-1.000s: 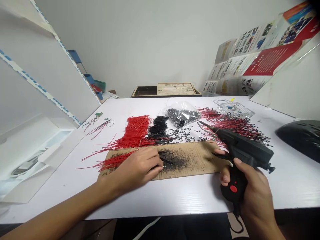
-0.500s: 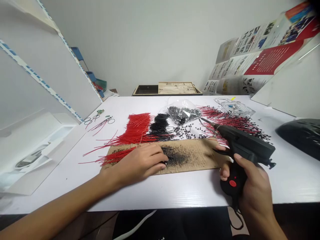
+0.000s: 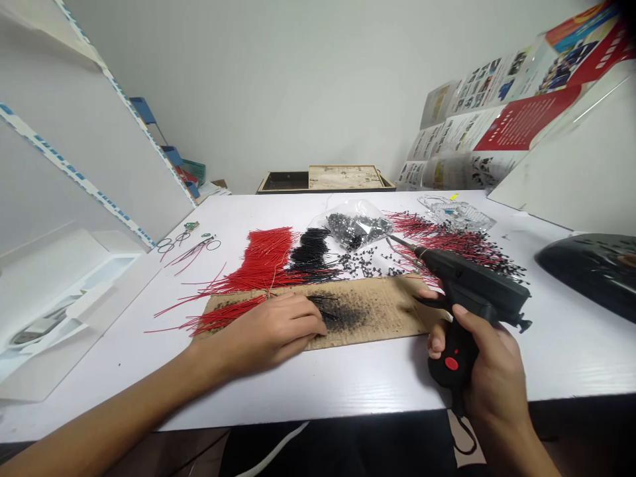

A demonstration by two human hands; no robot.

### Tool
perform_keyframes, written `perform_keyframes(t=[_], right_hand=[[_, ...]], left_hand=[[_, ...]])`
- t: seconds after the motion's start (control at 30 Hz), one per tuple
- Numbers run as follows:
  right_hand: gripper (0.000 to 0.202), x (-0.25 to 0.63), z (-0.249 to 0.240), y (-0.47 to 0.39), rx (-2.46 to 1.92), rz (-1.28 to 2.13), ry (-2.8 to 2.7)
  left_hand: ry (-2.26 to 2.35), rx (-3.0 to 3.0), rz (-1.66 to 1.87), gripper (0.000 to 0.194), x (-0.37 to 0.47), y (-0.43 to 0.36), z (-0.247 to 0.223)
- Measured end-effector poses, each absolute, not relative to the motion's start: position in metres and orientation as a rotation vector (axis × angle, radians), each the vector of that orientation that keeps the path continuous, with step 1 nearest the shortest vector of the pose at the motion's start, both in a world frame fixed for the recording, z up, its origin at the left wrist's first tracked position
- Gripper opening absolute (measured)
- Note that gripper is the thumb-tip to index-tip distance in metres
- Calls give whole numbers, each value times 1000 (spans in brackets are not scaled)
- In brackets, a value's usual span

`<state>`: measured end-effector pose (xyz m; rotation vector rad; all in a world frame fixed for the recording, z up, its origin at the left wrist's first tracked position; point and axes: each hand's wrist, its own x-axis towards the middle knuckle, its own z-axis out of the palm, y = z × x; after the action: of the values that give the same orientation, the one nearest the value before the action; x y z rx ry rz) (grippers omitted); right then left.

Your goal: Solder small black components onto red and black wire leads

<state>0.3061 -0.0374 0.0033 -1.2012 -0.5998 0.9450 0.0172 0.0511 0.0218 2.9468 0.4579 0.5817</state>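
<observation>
The black tool [image 3: 467,291] shaped like a gun sits in the right hand [image 3: 489,364], whose fingers are wrapped tight around its handle near the front edge of the white table [image 3: 348,384]. Its thin metal tip points up and to the left. The left hand [image 3: 268,331] lies flat on a burnt strip of cardboard [image 3: 382,308], fingertips pressing down some thin black wires [image 3: 325,308]. Behind lie red wires [image 3: 263,262], more black ones, and a clear bag of small dark bits [image 3: 355,225].

Black soldering gun [image 3: 472,291] with red button, scorched brown cardboard [image 3: 377,311]
</observation>
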Motion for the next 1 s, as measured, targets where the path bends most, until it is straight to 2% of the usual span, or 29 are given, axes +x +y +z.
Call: perform_keyframes(t=[0.47,0.7,0.83,1.0], right_hand=[[45,308,2,-38,-1226,938,-632],[40,310,-1,-37,-1228,925,-635],[38,310,-1,-38,-1225,948,-633],[37,313,-5,-36,-1235,954,-626]], left_hand=[[477,2969,567,20,16,52,23],[501,2976,604,23,10,58,31],[656,2986,654,23,-24,77,42],[1118,2851,572,19,-90,95,46]])
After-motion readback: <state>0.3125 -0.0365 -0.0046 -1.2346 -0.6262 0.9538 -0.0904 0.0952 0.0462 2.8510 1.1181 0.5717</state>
